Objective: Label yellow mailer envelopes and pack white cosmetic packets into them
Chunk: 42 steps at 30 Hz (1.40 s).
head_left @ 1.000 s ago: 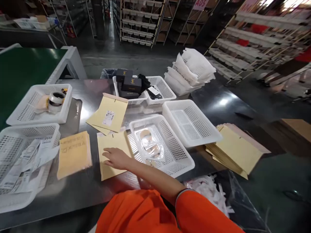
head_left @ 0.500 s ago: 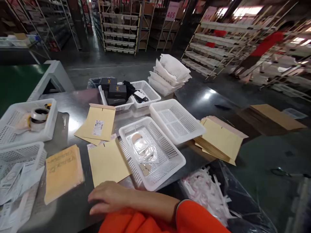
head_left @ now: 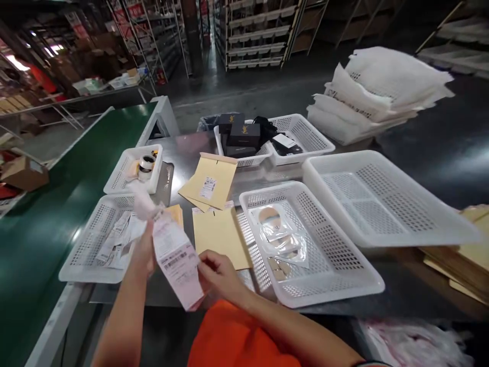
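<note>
My left hand [head_left: 144, 252] grips the upper part of a long printed label strip [head_left: 176, 259] with a barcode, its top end crumpled. My right hand [head_left: 219, 272] pinches the strip's right edge lower down. Just beyond the hands lies a yellow envelope [head_left: 219, 232], with another envelope [head_left: 217, 171] bearing a label behind it. To the right, a white basket [head_left: 324, 214] holds several round items in clear packs [head_left: 277, 229]. On the left, another white basket [head_left: 91, 244] contains printed slips [head_left: 121, 237]. An orange-yellow envelope stack [head_left: 175, 214] is partly hidden by the strip.
A basket with tape rolls [head_left: 147, 165] stands near the green conveyor [head_left: 99, 153]. Black boxes [head_left: 244, 136] fill a basket at the back. A white basket [head_left: 367, 199], stacked white baskets [head_left: 378, 97] and more envelopes [head_left: 473, 255] are on the right.
The view has swung left. My left hand has come into view holding the label strip. My right hand, earlier holding nothing near the table edge, now pinches the strip.
</note>
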### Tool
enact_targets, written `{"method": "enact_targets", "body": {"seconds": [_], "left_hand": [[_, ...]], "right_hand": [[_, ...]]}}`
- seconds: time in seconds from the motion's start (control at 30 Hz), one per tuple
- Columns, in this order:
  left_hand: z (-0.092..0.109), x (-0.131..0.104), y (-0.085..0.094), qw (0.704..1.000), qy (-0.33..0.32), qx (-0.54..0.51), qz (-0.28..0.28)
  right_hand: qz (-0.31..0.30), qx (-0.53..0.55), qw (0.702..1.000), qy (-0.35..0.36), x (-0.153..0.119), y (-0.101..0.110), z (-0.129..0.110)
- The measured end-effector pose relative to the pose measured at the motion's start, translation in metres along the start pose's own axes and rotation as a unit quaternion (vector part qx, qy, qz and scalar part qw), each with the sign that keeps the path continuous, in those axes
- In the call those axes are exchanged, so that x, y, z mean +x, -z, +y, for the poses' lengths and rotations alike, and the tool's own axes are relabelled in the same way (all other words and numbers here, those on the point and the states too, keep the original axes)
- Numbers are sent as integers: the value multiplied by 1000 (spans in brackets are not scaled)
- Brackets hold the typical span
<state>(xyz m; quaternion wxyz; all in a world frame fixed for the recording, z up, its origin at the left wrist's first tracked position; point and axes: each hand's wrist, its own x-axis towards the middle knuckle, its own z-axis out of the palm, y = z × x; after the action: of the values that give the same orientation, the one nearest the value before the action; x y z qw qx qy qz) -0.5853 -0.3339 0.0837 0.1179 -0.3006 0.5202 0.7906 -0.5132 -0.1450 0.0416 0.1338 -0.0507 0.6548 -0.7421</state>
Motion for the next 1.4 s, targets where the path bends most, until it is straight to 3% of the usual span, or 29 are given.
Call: {"method": "enact_targets", "body": {"seconds": [0.07, 0.17, 0.3, 0.43, 0.53, 0.63, 0.7, 0.87, 1.03, 1.13, 1.2, 1.23, 1.3, 1.33, 1.37, 1.4], "left_hand": [[-29, -11, -1, 998, 7, 39, -52], [-72, -36, -3, 987, -44, 110, -109], [-101, -64, -8, 969, -123, 175, -125], [-98, -68, -8, 968, -145, 194, -71], [-90, -64, -5, 964, -175, 193, -45], [-87, -63, -4, 964, -159, 207, -59], [-88, -64, -6, 968, -116, 201, -94], [-90, -66, -7, 954, -76, 255, -141], [-95, -60, -9, 914, -120, 378, -86], [-104, -50, -5, 895, -142, 417, -65], [-115, -42, 11, 888, -127, 438, -61], [-121, -39, 24, 881, -109, 456, -64], [-135, -36, 63, 840, -61, 533, -78], [-142, -37, 86, 793, -45, 603, -78], [-147, -39, 111, 715, -20, 694, -74], [-152, -42, 135, 686, -6, 726, -55]], "right_hand": [[54, 24, 998, -6, 4, 11, 0], [111, 62, 992, -23, 9, 20, 5], [133, 74, 988, -28, 9, 22, 12], [113, -91, 986, 86, -5, 27, 9], [33, -231, 949, 211, -15, 33, 5], [30, -291, 917, 272, -18, 35, 3], [24, -286, 922, 261, -16, 37, 2], [10, -150, 978, 144, -12, 42, 0], [23, -151, 984, 93, -9, 42, 6], [38, -172, 978, 115, -1, 48, 3], [87, -158, 973, 141, 10, 60, -7], [130, -136, 971, 146, 17, 69, -14], [251, -80, 952, 157, 33, 93, -29], [307, -62, 934, 169, 43, 105, -34], [344, -59, 919, 183, 52, 118, -37], [357, -70, 912, 190, 62, 128, -36]]}}
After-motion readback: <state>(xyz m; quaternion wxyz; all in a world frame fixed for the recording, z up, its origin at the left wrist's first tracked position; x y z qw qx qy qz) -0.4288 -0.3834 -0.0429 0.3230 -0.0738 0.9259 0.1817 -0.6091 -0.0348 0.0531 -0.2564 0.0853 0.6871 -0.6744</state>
